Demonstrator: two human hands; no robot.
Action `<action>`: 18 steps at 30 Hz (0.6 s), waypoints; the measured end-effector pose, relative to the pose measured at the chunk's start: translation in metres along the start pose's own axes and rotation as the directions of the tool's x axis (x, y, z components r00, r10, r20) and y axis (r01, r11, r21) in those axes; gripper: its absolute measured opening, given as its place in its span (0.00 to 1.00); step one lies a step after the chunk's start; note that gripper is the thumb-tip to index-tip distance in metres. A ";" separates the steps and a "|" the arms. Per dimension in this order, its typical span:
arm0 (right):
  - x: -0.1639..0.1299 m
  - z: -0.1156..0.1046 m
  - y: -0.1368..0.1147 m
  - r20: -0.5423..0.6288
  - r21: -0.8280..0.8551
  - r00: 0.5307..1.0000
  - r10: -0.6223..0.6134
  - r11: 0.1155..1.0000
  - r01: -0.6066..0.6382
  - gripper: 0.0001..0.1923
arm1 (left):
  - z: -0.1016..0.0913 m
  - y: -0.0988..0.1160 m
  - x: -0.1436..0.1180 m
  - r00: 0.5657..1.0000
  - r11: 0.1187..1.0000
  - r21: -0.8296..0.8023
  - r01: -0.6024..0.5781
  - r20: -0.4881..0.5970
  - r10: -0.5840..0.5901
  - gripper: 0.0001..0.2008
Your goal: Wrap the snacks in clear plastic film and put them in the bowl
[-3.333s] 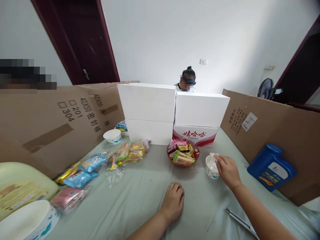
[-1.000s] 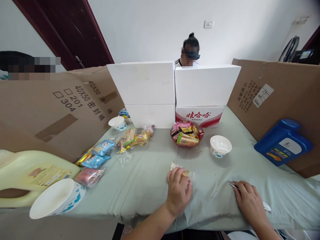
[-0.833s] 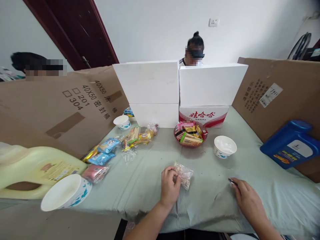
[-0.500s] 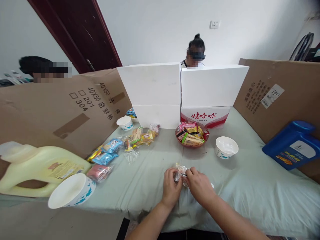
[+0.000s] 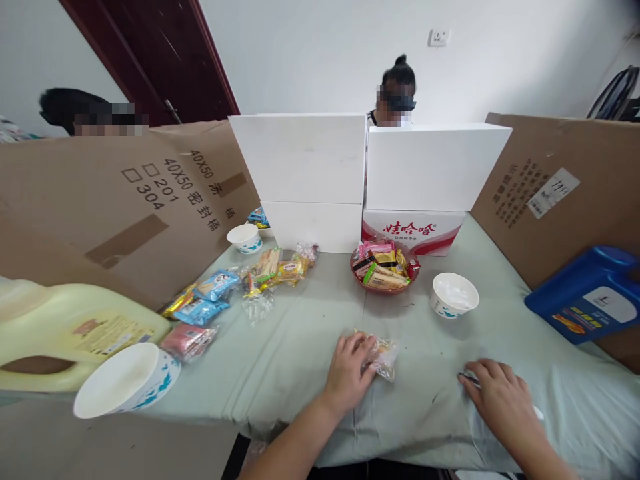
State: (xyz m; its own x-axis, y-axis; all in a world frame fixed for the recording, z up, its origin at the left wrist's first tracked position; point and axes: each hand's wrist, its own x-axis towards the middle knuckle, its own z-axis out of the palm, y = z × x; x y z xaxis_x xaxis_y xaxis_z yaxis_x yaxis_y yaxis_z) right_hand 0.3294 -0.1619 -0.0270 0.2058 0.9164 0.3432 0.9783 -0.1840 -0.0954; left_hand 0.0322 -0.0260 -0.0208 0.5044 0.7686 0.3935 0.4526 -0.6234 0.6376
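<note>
My left hand lies over a snack in a clear plastic wrapper, its fingers pressing on it against the cloth. Low over the cloth to the right, my right hand is closed around a slim tool; the tool's dark narrow tip sticks out past the thumb, and a white end shows at the other side. Most of that tool is hidden under the hand, so its kind is unclear. A red bowl of wrapped snacks stands beyond my left hand, and a white paper bowl beyond the right.
At left lie blue snack packets, a pink packet and yellow-wrapped snacks. A large white bowl and a pale yellow jug stand near the edge. White boxes, cardboard and a blue bottle border the table. Two people sit beyond.
My right hand has moved away to the right with the slim tool, leaving the wrapped snack. My left hand now rests flatter over the snack. The view has shifted slightly.
</note>
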 end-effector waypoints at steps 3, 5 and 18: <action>0.013 -0.013 -0.048 -0.121 0.208 0.983 -0.136 0.965 0.159 0.26 | 0.005 0.008 0.005 0.999 0.998 -0.053 0.039 -0.005 -0.039 0.14; 0.025 -0.020 -0.086 -0.081 0.301 0.963 -0.255 0.915 0.268 0.34 | 0.007 0.011 0.005 0.997 0.986 -0.149 0.070 -0.022 -0.074 0.10; 0.027 -0.011 -0.063 -0.267 0.328 0.959 -0.100 0.926 0.188 0.07 | -0.060 -0.047 -0.026 0.718 0.813 -0.414 0.409 -0.403 -0.567 0.12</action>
State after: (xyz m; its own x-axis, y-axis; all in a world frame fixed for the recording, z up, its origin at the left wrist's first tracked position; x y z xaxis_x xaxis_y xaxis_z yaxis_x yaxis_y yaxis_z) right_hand 0.2735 -0.1295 -0.0020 0.1056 0.8020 0.5878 0.9364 0.1187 -0.3301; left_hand -0.0465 -0.0083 -0.0212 -0.1905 0.9635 0.1879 0.2699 -0.1326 0.9537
